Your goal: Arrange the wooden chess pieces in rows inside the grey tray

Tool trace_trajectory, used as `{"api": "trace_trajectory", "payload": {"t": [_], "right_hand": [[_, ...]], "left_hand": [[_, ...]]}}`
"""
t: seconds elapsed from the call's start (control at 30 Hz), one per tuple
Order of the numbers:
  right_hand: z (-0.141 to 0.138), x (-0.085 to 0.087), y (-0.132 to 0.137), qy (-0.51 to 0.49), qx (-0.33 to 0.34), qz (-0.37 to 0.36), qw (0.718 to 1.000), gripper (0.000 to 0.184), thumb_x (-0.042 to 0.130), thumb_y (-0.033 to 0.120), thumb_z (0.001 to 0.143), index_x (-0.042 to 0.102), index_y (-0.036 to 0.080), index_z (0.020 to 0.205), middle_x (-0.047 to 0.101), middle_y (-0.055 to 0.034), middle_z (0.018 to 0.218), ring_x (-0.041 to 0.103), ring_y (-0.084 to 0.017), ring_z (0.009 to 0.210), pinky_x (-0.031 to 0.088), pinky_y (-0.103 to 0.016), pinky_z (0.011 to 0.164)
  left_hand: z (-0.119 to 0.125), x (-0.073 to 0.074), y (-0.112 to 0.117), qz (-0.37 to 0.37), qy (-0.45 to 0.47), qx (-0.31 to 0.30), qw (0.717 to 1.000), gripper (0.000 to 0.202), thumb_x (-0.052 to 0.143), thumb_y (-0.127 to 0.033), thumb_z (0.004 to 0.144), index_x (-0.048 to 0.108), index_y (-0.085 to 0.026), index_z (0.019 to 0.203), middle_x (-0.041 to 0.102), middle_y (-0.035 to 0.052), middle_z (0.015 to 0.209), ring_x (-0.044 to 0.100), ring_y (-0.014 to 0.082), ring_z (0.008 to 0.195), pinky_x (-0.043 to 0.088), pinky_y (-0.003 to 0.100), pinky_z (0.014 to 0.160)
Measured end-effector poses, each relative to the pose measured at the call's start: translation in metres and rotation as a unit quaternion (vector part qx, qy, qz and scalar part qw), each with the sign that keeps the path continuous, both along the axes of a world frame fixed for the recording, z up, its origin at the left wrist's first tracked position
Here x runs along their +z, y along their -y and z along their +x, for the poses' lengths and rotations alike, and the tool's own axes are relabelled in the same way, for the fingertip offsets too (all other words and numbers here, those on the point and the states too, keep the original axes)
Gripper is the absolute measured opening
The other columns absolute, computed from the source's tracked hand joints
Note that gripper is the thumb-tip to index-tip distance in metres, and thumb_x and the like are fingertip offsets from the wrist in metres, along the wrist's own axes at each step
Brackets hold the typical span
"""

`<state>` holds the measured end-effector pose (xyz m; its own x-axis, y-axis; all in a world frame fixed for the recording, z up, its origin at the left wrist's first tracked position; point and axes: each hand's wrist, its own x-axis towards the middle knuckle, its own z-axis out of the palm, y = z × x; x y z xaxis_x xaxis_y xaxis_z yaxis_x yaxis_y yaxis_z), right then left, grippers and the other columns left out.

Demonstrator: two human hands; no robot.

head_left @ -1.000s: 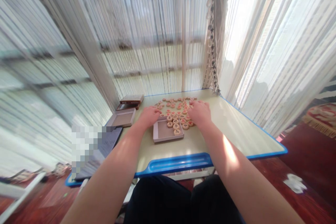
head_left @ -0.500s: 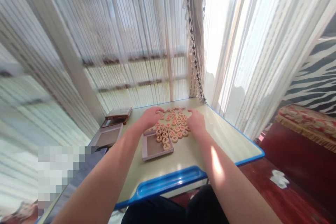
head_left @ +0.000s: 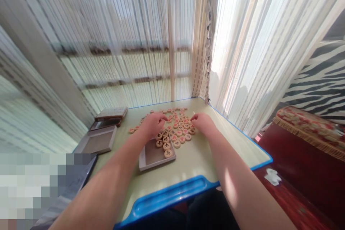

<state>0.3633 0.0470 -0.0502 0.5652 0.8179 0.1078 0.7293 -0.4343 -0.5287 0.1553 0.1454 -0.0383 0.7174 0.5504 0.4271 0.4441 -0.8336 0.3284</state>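
Round wooden Chinese chess pieces (head_left: 182, 139) with red and black characters lie loosely spread across the pale table. An open shallow box (head_left: 151, 156) stands at the near side of the spread, with several black-marked pieces (head_left: 166, 146) along its right side. My left hand (head_left: 153, 125) is over the pieces just behind the box, its fingers bent together; whatever lies between the fingertips is hidden. At the right edge of the spread, my right hand (head_left: 204, 124) has its fingers curled close to the pieces, and I cannot make out anything held in it.
Another open box part (head_left: 98, 141) is at the table's left, with flat boxes (head_left: 111, 113) stacked behind it. A blue moulded tray edge (head_left: 169, 194) runs along the front. String curtains (head_left: 129, 25) hang behind; a red bench (head_left: 304, 151) stands right.
My left hand has come nearer and lower over the pieces, its fingers closing from a looser spread. My right hand's outstretched index finger has curled in. The view has shifted slightly.
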Motion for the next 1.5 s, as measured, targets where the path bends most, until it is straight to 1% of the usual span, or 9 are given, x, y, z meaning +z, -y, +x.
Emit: {"api": "trace_trajectory", "payload": {"t": [0.17,0.27,0.5,0.67,0.8,0.9,1.07,1.2,1.5], "right_hand": [[-0.008,0.007,0.004,-0.002,0.036,0.041,0.999,0.02,0.053,0.025,0.066,0.07,0.02,0.075,0.067,-0.003,0.072,0.059,-0.015,0.068,0.04,-0.023,0.058],[-0.01,0.01,0.004,0.011,0.037,0.073,0.997,0.021,0.053,0.025,0.067,0.071,0.02,0.077,0.067,-0.0022,0.071,0.058,-0.014,0.068,0.04,-0.022,0.059],[-0.008,0.003,0.004,0.02,0.093,-0.022,0.995,0.019,0.061,0.033,0.063,0.071,0.019,0.071,0.065,-0.0037,0.063,0.056,-0.016,0.06,0.038,-0.025,0.052],[-0.01,0.002,0.007,0.0,0.115,-0.044,0.992,0.025,0.062,0.04,0.065,0.07,0.017,0.068,0.062,-0.0029,0.054,0.053,-0.013,0.051,0.036,-0.025,0.048],[-0.013,0.003,0.007,-0.021,0.099,-0.002,0.995,0.022,0.065,0.033,0.063,0.067,0.017,0.078,0.066,-0.0029,0.067,0.056,-0.013,0.059,0.039,-0.023,0.052],[-0.017,0.005,0.007,-0.029,0.095,0.066,0.993,0.019,0.065,0.029,0.065,0.066,0.017,0.08,0.067,-0.004,0.078,0.058,-0.014,0.069,0.043,-0.024,0.061],[-0.029,0.01,0.007,-0.202,0.189,0.183,0.943,0.023,0.063,0.033,0.07,0.066,0.017,0.086,0.067,-0.0037,0.08,0.059,-0.013,0.072,0.047,-0.026,0.067],[-0.035,0.012,0.008,-0.299,0.228,0.201,0.904,0.024,0.067,0.033,0.067,0.068,0.016,0.084,0.067,-0.0046,0.077,0.058,-0.012,0.069,0.048,-0.028,0.066],[-0.038,0.011,0.006,-0.337,0.229,0.238,0.882,0.022,0.07,0.034,0.063,0.065,0.016,0.076,0.064,-0.0015,0.069,0.057,-0.011,0.062,0.047,-0.027,0.063]], "left_hand": [[0.003,0.006,0.011,0.114,-0.057,-0.037,0.991,0.027,0.041,-0.02,0.079,0.068,-0.018,0.085,0.068,0.0047,0.085,0.057,0.0206,0.085,0.045,0.034,0.08],[0.003,0.008,0.015,0.162,-0.082,-0.029,0.983,0.027,0.042,-0.021,0.08,0.068,-0.018,0.087,0.067,0.0062,0.084,0.055,0.0217,0.085,0.045,0.034,0.078],[0.005,0.007,0.015,0.178,-0.097,-0.02,0.979,0.026,0.041,-0.024,0.083,0.066,-0.017,0.084,0.065,0.0068,0.079,0.055,0.021,0.083,0.044,0.033,0.076],[0.003,0.009,0.014,0.173,-0.064,-0.028,0.982,0.026,0.042,-0.024,0.083,0.066,-0.016,0.082,0.064,0.0075,0.08,0.055,0.0206,0.084,0.043,0.033,0.078],[0.001,0.007,0.012,0.182,-0.064,-0.017,0.981,0.027,0.041,-0.025,0.084,0.066,-0.015,0.08,0.064,0.0089,0.081,0.055,0.0215,0.085,0.043,0.035,0.078],[0.001,0.006,0.013,0.188,-0.064,-0.027,0.98,0.026,0.043,-0.024,0.083,0.066,-0.016,0.09,0.065,0.009,0.085,0.055,0.0216,0.088,0.044,0.035,0.081],[0.005,0.007,0.021,0.172,-0.022,-0.047,0.984,0.033,0.048,-0.03,0.083,0.06,-0.02,0.111,0.066,0.0069,0.098,0.055,0.0208,0.093,0.044,0.033,0.083],[0.006,0.011,0.023,0.161,-0.023,-0.058,0.985,0.035,0.049,-0.032,0.083,0.058,-0.021,0.115,0.066,0.007,0.098,0.056,0.0209,0.092,0.043,0.034,0.082],[0.004,0.013,0.023,0.087,0.0,-0.097,0.991,0.034,0.055,-0.035,0.08,0.06,-0.025,0.112,0.068,0.0029,0.095,0.059,0.0173,0.086,0.044,0.028,0.076]]}}
